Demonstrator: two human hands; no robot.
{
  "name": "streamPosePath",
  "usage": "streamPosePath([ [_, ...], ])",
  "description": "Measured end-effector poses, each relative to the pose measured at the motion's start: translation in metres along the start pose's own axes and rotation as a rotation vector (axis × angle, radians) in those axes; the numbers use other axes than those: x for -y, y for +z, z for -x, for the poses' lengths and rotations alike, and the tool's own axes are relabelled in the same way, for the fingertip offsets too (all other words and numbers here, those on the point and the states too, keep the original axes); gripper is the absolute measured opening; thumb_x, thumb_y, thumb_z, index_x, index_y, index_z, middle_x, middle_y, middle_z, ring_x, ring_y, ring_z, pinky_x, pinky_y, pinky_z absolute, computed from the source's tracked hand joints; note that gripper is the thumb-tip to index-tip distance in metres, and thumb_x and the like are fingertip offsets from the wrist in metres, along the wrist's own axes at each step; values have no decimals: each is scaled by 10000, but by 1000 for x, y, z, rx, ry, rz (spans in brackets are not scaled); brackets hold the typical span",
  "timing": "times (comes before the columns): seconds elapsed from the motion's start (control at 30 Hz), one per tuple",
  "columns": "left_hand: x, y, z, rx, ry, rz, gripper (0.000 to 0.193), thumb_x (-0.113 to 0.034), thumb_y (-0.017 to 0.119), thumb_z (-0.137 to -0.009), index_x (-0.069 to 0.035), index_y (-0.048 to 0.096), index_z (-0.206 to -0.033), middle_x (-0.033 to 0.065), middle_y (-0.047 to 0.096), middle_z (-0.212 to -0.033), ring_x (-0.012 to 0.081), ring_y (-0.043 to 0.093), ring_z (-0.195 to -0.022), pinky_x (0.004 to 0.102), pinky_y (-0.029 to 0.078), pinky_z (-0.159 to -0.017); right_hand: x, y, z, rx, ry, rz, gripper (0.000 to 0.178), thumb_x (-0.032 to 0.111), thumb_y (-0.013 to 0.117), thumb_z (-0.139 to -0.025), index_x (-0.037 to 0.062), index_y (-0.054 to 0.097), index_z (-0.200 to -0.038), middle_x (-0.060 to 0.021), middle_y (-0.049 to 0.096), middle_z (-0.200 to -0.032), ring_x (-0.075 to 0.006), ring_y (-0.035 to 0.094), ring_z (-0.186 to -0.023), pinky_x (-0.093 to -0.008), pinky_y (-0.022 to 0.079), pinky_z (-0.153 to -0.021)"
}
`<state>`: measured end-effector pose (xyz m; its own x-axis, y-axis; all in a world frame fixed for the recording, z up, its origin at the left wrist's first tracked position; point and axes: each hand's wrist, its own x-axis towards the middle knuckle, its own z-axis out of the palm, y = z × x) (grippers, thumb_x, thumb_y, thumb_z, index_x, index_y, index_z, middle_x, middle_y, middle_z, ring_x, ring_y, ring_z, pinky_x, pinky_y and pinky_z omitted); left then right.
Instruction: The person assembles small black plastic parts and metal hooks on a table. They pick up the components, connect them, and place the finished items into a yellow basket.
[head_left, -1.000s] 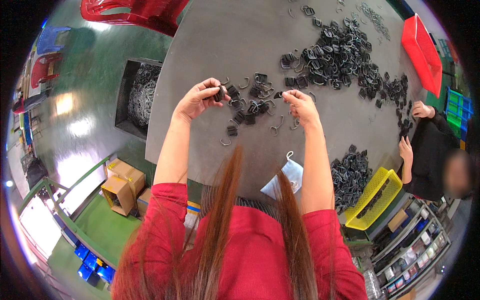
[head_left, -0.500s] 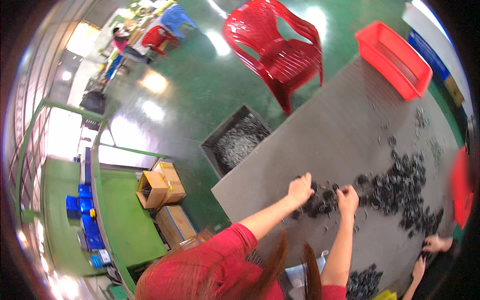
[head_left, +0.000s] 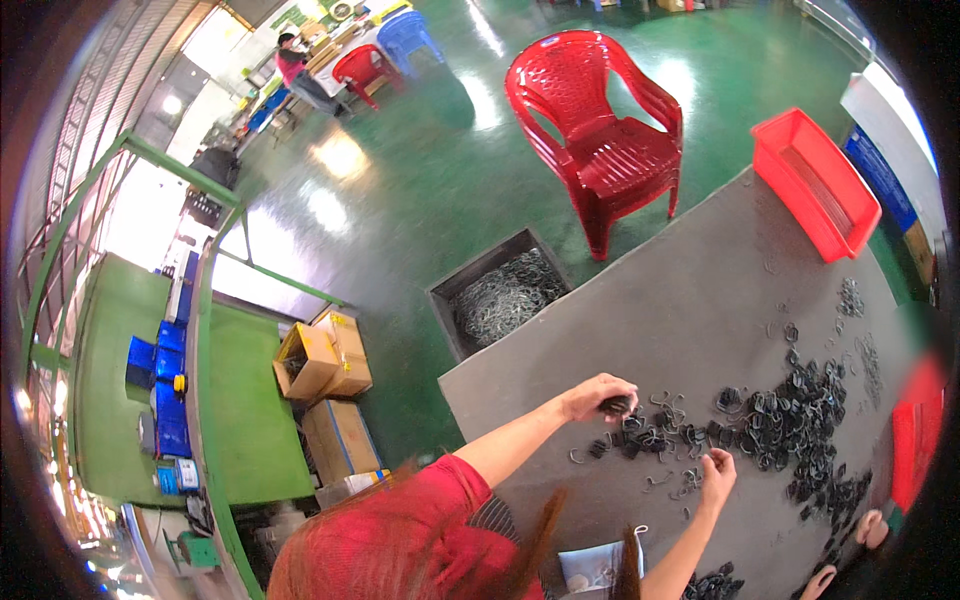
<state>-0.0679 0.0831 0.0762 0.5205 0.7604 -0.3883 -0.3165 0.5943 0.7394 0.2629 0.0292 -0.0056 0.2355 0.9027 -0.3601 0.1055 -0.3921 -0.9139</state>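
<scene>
A large grey surface point(head_left: 650, 330) filled the right half of the head view, wide enough to let loose parts be spread out flat and picked over. Beyond its far edge a red plastic chair point(head_left: 600, 140) stood empty on the green floor point(head_left: 420, 180), and a red tray point(head_left: 815, 185) sat at the far corner of the surface, well apart from the work. A dark bin point(head_left: 500, 295) of tangled grey wire pieces stood on the floor just beside the surface's left edge, probably so that parts could be dropped over the side. Cardboard boxes point(head_left: 325, 360) sat on the floor near a green bench. The big heap of small black clips point(head_left: 790, 420) lay right of the hands, with a thinner scatter point(head_left: 650, 440) pulled out toward the person, likely to separate pieces within reach. The clips looked small, dark, bent and hooked, many tangled together; finer detail was too small to tell. The left hand point(head_left: 600, 395) was closed, fingers curled around a small bunch of the black clips at the scatter's near edge. The right hand point(head_left: 718, 468) was raised just above the scatter with fingertips pinched together, seemingly on one clip, though that was too small to be sure. Another person's hand point(head_left: 868, 525) rested at the lower right edge.
</scene>
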Motion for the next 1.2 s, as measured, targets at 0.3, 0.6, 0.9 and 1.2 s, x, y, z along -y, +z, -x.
streamPosePath([
  [0.3, 8, 7, -1, -97, -47, 213, 171, -159, 557, -829, -105, 476, -689, 50, 593, -710, 165, 618, -650, 275, 474, -527, 35, 125, 19, -13, -64, 975, 351, 267, 722, -711, 132, 544, -982, -100, 569, -981, -342, 610, -862, -437, 502, -697],
  [0.6, 11, -22, 0, -202, -21, 154, 131, -160, 558, -808, -31, 574, -792, 102, 627, -836, 204, 653, -722, 277, 544, -543, 25, 67, 2, 157, 261, 142, 617, 193, 781, -628, 58, 511, -1165, -129, 631, -959, -211, 591, -919, -339, 458, -791],
  [0.9, 58, -20, -52, -436, -115, -651, 219, -251, 625, -847, -70, 597, -966, -20, 532, -697, 57, 479, -567, 217, 410, -504, 8, 11, 20, 89, 315, 288, 402, 190, 758, -686, 41, 618, -1031, -14, 595, -740, -91, 500, -614, -239, 396, -544],
  [1.2, 69, 13, -118, -377, 200, -1502, 343, -274, 704, -746, -61, 584, -986, 67, 562, -860, 217, 579, -747, 363, 458, -668, 49, 22, 37, 227, 351, -855, 196, 213, 539, -873, 62, 577, -993, -18, 570, -824, -98, 524, -683, -188, 345, -485],
])
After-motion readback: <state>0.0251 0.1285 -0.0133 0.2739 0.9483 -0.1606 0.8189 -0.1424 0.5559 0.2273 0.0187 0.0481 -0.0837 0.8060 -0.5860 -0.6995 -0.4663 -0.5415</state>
